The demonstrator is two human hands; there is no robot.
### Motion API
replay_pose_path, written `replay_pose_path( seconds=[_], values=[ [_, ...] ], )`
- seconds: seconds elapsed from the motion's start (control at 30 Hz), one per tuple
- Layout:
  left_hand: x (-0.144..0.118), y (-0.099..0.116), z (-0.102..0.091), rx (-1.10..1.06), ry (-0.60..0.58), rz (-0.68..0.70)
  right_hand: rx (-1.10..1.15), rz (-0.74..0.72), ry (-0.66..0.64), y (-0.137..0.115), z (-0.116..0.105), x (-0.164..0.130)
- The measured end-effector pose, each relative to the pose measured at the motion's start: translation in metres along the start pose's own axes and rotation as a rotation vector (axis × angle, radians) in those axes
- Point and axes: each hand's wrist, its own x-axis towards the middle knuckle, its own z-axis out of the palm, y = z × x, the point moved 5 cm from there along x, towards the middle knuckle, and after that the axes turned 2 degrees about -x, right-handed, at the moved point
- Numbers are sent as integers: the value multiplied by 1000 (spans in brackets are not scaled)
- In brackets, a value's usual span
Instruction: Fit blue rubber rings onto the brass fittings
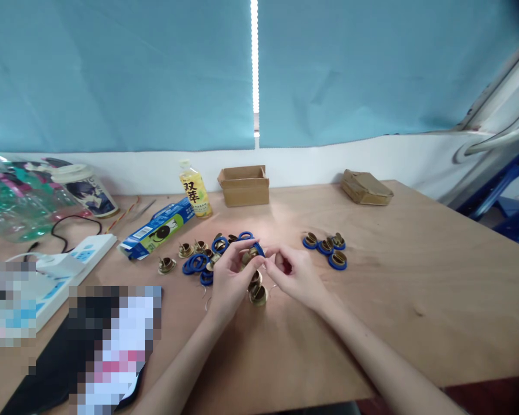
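Pinching brass fitting (253, 253) — left hand (231, 278), right hand (294, 274) — over table (415, 276).

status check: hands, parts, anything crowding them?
Left hand and right hand pinch one brass fitting together. Loose brass pieces lie directly beneath. Blue rings left.

It looked like a small workshop or hand-assembly bench rather than a home. A bare plywood table (415, 276) stood against a white wall under blue roller blinds (112, 69). Loose brass parts (185, 250) and blue rings (194, 264) lay in piles at the middle, with a sorted group (328, 249) to the right. Small cardboard boxes (244, 185) sat at the far edge, a power strip (60, 271) at the left, and blue metal racking (501, 190) at the far right.
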Motion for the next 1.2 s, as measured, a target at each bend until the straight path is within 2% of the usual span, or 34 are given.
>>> replay_pose_path(
  seconds=[0.33,0.53,0.63,0.8,0.93,1.2],
  values=[
    [2,-4,-2,100,-7,40,-206,-135,16,-5,0,-2],
    [1,-7,-1,-10,63,2,-244,-152,45,-2,2,-3],
    [1,-9,-3,-16,61,-5,-242,-137,20,-2,1,-2],
    [-1,-3,-4,245,7,178,-181,-84,12,1,-4,0],
    [-5,4,-3,428,-36,343,-226,-92,6,3,-6,1],
    [-6,12,-1,490,-37,407,-298,-150,-28,-2,-8,1]
  ],
)
